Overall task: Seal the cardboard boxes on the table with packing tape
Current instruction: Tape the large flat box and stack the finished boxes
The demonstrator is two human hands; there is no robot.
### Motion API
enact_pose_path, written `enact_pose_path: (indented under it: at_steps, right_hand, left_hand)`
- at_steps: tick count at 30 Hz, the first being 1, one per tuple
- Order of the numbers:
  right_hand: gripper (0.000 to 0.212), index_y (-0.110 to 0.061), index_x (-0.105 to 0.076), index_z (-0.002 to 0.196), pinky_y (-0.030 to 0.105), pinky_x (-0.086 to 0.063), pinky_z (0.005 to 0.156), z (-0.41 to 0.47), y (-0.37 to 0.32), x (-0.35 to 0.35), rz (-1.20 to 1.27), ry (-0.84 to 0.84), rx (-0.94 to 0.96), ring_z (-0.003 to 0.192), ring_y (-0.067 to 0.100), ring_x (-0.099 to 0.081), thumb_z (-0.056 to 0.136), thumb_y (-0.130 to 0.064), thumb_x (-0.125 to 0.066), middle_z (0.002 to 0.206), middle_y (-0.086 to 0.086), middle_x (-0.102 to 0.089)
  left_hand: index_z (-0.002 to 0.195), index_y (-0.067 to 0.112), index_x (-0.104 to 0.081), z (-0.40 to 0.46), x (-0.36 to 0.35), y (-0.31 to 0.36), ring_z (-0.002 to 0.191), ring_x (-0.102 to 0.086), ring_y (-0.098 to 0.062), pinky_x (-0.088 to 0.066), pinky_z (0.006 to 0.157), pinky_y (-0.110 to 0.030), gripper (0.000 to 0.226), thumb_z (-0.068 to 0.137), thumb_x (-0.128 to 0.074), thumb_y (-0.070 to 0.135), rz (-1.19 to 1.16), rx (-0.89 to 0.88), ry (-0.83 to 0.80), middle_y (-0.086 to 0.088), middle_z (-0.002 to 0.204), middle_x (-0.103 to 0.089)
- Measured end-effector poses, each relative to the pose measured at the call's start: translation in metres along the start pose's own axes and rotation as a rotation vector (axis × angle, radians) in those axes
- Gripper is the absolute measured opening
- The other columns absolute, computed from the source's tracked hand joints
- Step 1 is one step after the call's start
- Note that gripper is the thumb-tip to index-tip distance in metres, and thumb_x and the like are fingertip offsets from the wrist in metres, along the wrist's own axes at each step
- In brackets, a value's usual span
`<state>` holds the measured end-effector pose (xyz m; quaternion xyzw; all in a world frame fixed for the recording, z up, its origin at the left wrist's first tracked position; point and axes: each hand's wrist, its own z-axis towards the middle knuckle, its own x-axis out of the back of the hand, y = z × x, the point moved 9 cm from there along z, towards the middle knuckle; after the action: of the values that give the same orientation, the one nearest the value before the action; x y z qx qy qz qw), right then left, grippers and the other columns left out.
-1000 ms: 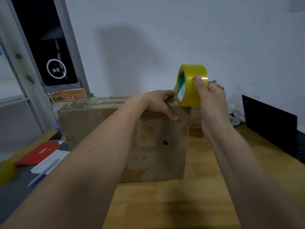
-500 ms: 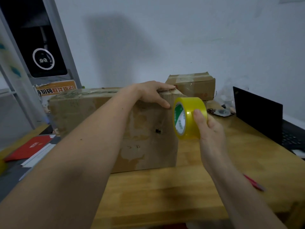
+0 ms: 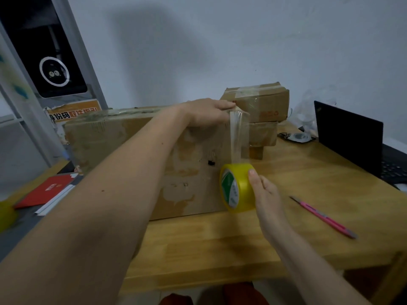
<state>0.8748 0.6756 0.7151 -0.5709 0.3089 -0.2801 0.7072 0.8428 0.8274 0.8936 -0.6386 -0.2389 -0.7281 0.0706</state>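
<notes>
Laptop (image 3: 350,137) cut off at right edge — sign (image 3: 73,111) text half-hidden.

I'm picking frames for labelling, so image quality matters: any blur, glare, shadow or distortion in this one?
Head view: wide-angle bending of the window frame; a broad soft shadow on the wall; dim, bluish light; left edge smeared; tape strip shows faint sheen; roll and both hands reasonably sharp.

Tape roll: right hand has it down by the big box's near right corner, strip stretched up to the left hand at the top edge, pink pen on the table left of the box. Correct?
Not quite. In the head view the pink pen lies on the table to the right of the big box, not left. The rest holds: the right hand grips the tape roll low at the corner, and the strip runs up to the left hand.
</notes>
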Motion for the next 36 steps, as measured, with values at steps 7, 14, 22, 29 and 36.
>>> enact_pose_path:
  at_steps: [7, 14, 22, 29, 36]
  right_hand:
    - [0.052, -0.003, -0.059, 0.080, 0.030, -0.040, 0.055, 0.009, -0.012, 0.006, -0.191, 0.055, 0.036, 0.059, 0.017, -0.052, 0.097, -0.049, -0.045, 0.067, 0.008, -0.053]
    - [0.073, 0.014, -0.048, 0.130, 0.049, -0.038, 0.104, 0.014, 0.032, 0.004, -0.330, 0.007, -0.332, 0.122, 0.045, -0.048, 0.096, -0.051, -0.048, 0.136, 0.030, -0.049]
    - [0.055, -0.004, -0.066, 0.082, 0.034, -0.033, 0.066, 0.025, 0.044, 0.007, -0.341, 0.047, -0.339, 0.075, 0.031, -0.059, 0.092, -0.056, -0.053, 0.078, 0.016, -0.051]
    - [0.058, -0.002, -0.061, 0.101, 0.035, -0.045, 0.075, 0.044, 0.051, 0.013, -0.350, 0.094, -0.360, 0.092, 0.026, -0.058, 0.084, -0.057, -0.063, 0.100, 0.009, -0.061]
    - [0.033, -0.007, -0.064, 0.098, 0.029, -0.037, 0.070, 0.050, 0.038, 0.008, -0.372, -0.003, -0.180, 0.089, 0.022, -0.056, 0.089, -0.039, -0.065, 0.092, 0.008, -0.057]
  left_hand:
    - [0.142, 0.046, -0.048, -0.005, 0.009, 0.007, 0.134, -0.046, -0.019, -0.037, 0.096, -0.034, 0.071, 0.081, -0.049, 0.081, 0.167, 0.094, 0.282, 0.010, 0.148, -0.049]
    - [0.144, 0.042, -0.044, -0.006, 0.004, 0.014, 0.135, -0.045, -0.020, -0.030, 0.110, -0.042, 0.084, 0.071, -0.073, 0.070, 0.248, 0.121, 0.271, 0.010, 0.146, -0.051]
    - [0.145, 0.028, -0.037, -0.004, -0.009, 0.024, 0.137, -0.038, -0.030, -0.021, 0.114, -0.061, 0.109, 0.056, -0.080, 0.073, 0.561, 0.199, 0.371, -0.003, 0.143, -0.045]
    - [0.149, 0.017, -0.028, -0.025, -0.030, 0.028, 0.135, -0.037, -0.030, -0.012, 0.120, -0.044, 0.115, 0.061, -0.079, 0.071, 0.575, 0.056, 0.629, -0.011, 0.141, -0.041]
    - [0.150, 0.004, -0.031, -0.122, -0.037, -0.057, 0.147, -0.023, -0.032, -0.005, 0.123, -0.046, 0.107, 0.070, -0.075, 0.061, 0.081, 0.139, 1.187, -0.019, 0.156, -0.032]
